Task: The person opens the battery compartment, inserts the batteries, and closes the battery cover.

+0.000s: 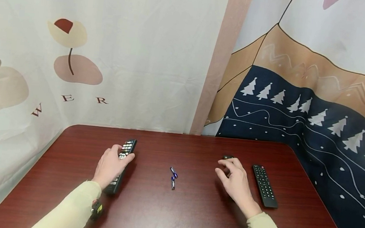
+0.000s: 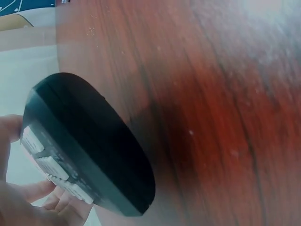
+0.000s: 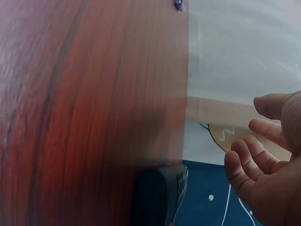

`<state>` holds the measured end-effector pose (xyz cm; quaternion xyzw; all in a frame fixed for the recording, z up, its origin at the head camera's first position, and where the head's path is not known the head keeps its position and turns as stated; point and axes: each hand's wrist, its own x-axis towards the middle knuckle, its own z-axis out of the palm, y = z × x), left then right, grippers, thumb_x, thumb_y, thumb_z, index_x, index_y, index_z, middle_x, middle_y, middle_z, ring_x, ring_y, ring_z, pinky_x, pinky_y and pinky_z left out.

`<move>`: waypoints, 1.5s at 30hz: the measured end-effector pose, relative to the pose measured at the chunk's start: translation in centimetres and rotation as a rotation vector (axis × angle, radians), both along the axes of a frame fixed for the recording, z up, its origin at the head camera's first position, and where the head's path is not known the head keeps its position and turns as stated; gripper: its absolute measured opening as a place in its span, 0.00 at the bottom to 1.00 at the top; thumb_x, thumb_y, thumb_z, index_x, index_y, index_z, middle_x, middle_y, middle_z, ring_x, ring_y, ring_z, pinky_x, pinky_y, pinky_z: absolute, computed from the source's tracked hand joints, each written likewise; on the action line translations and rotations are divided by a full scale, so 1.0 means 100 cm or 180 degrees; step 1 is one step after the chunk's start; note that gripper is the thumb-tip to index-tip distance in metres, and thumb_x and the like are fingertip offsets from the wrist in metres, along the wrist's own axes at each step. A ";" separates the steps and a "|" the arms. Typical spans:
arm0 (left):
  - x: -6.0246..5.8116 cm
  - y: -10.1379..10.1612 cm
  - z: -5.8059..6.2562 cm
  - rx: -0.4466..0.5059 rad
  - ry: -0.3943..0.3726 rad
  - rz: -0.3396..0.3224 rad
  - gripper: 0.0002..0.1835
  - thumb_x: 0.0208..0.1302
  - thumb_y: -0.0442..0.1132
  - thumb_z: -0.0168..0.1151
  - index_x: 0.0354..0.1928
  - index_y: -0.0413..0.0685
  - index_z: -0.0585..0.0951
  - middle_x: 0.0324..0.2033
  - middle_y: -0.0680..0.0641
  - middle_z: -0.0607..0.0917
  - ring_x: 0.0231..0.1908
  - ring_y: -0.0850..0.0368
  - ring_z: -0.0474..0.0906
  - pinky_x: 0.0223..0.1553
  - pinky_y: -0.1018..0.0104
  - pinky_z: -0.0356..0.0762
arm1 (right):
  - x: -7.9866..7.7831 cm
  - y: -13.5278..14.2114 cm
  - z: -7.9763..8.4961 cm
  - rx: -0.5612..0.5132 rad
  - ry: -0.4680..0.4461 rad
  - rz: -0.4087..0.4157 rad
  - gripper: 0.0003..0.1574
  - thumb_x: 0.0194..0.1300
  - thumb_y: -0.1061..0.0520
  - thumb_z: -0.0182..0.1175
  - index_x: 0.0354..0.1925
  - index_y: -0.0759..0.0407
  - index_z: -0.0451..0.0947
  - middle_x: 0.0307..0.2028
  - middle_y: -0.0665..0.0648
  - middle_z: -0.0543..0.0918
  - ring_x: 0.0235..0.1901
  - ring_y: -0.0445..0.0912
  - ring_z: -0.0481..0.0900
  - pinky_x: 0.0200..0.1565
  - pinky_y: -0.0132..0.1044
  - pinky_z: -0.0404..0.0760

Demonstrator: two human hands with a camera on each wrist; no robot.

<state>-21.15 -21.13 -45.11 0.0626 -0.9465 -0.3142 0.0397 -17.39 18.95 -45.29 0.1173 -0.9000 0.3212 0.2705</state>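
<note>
Currently, my left hand grips a remote on the left of the brown table, two batteries lie mid-table, and my right hand, loosely curved and holding nothing, hovers beside a second remote.

Head view from above, facing forward and down, wrist views low and close, tabletop shared
</note>
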 end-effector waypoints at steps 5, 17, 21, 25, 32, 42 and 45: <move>-0.001 -0.001 -0.001 -0.0108 -0.0025 0.0037 0.36 0.62 0.61 0.58 0.61 0.39 0.68 0.46 0.35 0.74 0.40 0.43 0.73 0.40 0.49 0.73 | 0.000 0.008 -0.001 0.0009 -0.0016 -0.0072 0.16 0.53 0.62 0.72 0.42 0.57 0.85 0.40 0.54 0.79 0.28 0.44 0.77 0.30 0.33 0.77; -0.002 -0.002 -0.003 -0.0379 -0.0139 0.0068 0.37 0.62 0.59 0.59 0.61 0.37 0.66 0.44 0.34 0.72 0.37 0.41 0.75 0.35 0.47 0.74 | 0.002 0.028 -0.002 0.0144 -0.0023 -0.0193 0.16 0.53 0.62 0.72 0.43 0.60 0.85 0.40 0.56 0.79 0.28 0.44 0.76 0.29 0.34 0.75; -0.003 -0.002 -0.003 -0.0434 -0.0144 0.0084 0.37 0.62 0.58 0.60 0.61 0.36 0.65 0.43 0.33 0.71 0.35 0.40 0.75 0.33 0.47 0.74 | 0.003 0.036 -0.002 0.0177 0.0008 -0.0232 0.15 0.53 0.63 0.71 0.42 0.59 0.85 0.38 0.55 0.79 0.28 0.44 0.76 0.29 0.34 0.75; -0.003 -0.003 -0.004 -0.0497 -0.0154 0.0072 0.39 0.62 0.58 0.60 0.62 0.34 0.64 0.43 0.32 0.71 0.34 0.39 0.76 0.32 0.46 0.74 | 0.004 0.044 -0.002 0.0229 -0.0001 -0.0293 0.15 0.54 0.62 0.71 0.42 0.60 0.85 0.38 0.54 0.78 0.28 0.44 0.78 0.30 0.35 0.77; -0.006 -0.006 -0.008 -0.0601 -0.0130 0.0071 0.39 0.61 0.58 0.61 0.61 0.33 0.65 0.42 0.31 0.71 0.32 0.39 0.76 0.30 0.47 0.74 | 0.006 0.058 -0.001 0.0345 -0.0070 -0.0384 0.16 0.54 0.62 0.70 0.44 0.61 0.84 0.40 0.58 0.79 0.31 0.47 0.80 0.33 0.43 0.78; -0.006 -0.007 -0.009 -0.0697 -0.0124 0.0049 0.39 0.61 0.56 0.62 0.60 0.31 0.64 0.41 0.31 0.71 0.32 0.38 0.76 0.30 0.45 0.76 | 0.007 0.071 0.002 0.0344 -0.0186 -0.0455 0.16 0.56 0.62 0.69 0.44 0.61 0.84 0.40 0.58 0.79 0.31 0.47 0.79 0.32 0.42 0.78; -0.006 -0.006 -0.009 -0.0721 -0.0123 0.0044 0.39 0.60 0.56 0.63 0.60 0.30 0.64 0.41 0.30 0.71 0.32 0.38 0.77 0.30 0.44 0.76 | 0.008 0.074 0.002 0.0342 -0.0244 -0.0480 0.16 0.56 0.62 0.68 0.45 0.62 0.83 0.41 0.58 0.79 0.32 0.48 0.79 0.33 0.44 0.78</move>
